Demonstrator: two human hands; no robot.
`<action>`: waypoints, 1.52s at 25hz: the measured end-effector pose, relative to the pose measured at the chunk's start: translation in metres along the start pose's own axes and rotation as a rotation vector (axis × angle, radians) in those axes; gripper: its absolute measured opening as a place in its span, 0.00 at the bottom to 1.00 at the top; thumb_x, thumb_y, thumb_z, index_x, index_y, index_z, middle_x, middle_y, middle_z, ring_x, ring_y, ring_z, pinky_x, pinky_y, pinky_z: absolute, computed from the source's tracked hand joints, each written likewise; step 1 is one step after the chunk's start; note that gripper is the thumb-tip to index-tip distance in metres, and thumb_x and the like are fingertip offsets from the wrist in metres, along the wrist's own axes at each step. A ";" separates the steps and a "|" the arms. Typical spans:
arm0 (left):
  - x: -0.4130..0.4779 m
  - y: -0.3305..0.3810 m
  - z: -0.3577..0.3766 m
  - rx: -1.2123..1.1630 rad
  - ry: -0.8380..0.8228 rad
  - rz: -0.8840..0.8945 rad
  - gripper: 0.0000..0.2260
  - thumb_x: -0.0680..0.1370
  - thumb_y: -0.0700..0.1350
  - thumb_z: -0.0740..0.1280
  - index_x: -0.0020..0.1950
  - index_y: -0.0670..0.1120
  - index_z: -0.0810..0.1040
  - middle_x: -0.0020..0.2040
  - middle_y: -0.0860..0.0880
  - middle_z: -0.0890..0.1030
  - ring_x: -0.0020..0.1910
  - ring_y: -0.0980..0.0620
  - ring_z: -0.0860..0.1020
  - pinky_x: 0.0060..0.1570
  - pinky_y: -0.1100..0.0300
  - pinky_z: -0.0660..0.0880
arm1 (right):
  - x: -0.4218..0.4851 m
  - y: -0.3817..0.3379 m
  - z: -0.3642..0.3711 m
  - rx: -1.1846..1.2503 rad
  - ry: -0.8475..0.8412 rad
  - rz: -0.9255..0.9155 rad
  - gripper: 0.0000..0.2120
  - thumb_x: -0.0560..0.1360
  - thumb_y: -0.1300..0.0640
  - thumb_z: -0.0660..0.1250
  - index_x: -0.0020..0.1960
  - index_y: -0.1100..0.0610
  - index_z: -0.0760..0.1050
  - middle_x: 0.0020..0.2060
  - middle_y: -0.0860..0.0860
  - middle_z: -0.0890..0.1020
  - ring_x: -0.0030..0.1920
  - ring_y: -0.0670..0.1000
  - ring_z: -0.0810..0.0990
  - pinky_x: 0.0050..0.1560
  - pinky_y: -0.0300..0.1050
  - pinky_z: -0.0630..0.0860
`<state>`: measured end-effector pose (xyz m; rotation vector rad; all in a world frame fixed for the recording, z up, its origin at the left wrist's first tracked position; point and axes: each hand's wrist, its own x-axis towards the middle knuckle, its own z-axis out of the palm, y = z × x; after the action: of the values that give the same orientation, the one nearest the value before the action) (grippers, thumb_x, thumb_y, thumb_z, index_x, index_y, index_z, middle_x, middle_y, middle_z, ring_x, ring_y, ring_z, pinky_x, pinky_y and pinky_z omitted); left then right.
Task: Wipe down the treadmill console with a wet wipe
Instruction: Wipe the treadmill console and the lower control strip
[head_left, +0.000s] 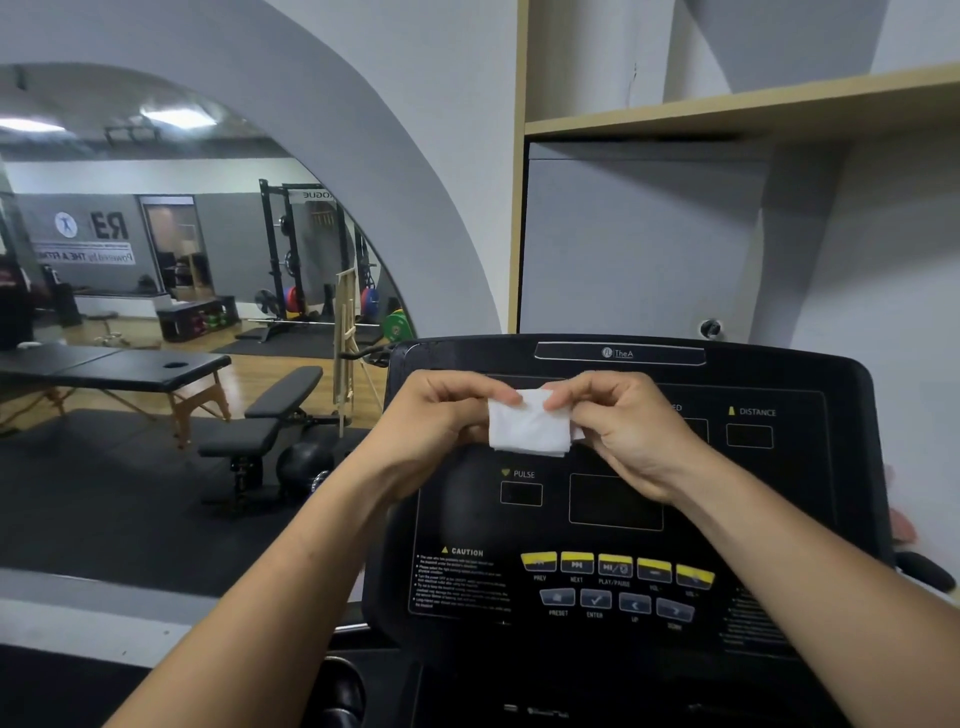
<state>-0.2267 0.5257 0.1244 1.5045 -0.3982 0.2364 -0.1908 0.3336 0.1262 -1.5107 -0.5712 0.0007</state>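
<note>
Two bare forearms (260, 597) come in from the bottom edge and meet in front of the black treadmill console (467, 509). The left grip (436, 415) and the right grip (623, 431) are both clamped on a folded white wet wipe (530, 426), each pinching one upper corner between thumb and fingers. The wipe is held before the upper part of the console; I cannot tell if it touches the panel. At the top of the console the logo reads "TheA". On the panel I read "DISTANCE", "PULSE" and "CAUTION" above small text that is too blurred to read. The yellow buttons (615, 564) are marked PREV, NEXT, PLAY/PAUSE and VOL-, and the grey buttons (595, 598) below them PRESET, ENTER and UP. At the left, an arched mirror (156, 260) shows a rack (291, 249) with "ROGUE" reversed, and wall writing "Powered by THE A", also reversed.
</note>
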 end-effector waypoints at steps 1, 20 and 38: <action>0.001 -0.001 -0.001 -0.008 0.002 -0.008 0.15 0.75 0.28 0.59 0.41 0.38 0.84 0.32 0.47 0.82 0.31 0.56 0.79 0.32 0.67 0.75 | 0.001 0.000 -0.002 -0.068 -0.014 -0.016 0.22 0.72 0.77 0.60 0.34 0.56 0.83 0.48 0.54 0.84 0.54 0.54 0.81 0.46 0.42 0.77; -0.016 -0.081 0.024 1.608 0.110 0.454 0.25 0.79 0.50 0.54 0.74 0.42 0.67 0.75 0.43 0.65 0.76 0.48 0.60 0.72 0.41 0.54 | -0.015 0.066 0.003 -1.744 0.100 -0.555 0.25 0.80 0.48 0.52 0.72 0.60 0.66 0.73 0.56 0.68 0.74 0.55 0.62 0.70 0.70 0.55; -0.059 -0.077 -0.063 1.596 0.242 0.287 0.27 0.76 0.49 0.53 0.74 0.39 0.65 0.76 0.42 0.63 0.77 0.46 0.58 0.73 0.41 0.56 | 0.016 0.072 0.078 -1.797 -0.166 -0.681 0.27 0.77 0.48 0.52 0.74 0.57 0.63 0.75 0.55 0.64 0.75 0.56 0.59 0.71 0.71 0.50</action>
<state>-0.2434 0.5887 0.0289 2.9106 -0.1788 1.1381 -0.1798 0.4183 0.0613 -2.9077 -1.3523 -1.2053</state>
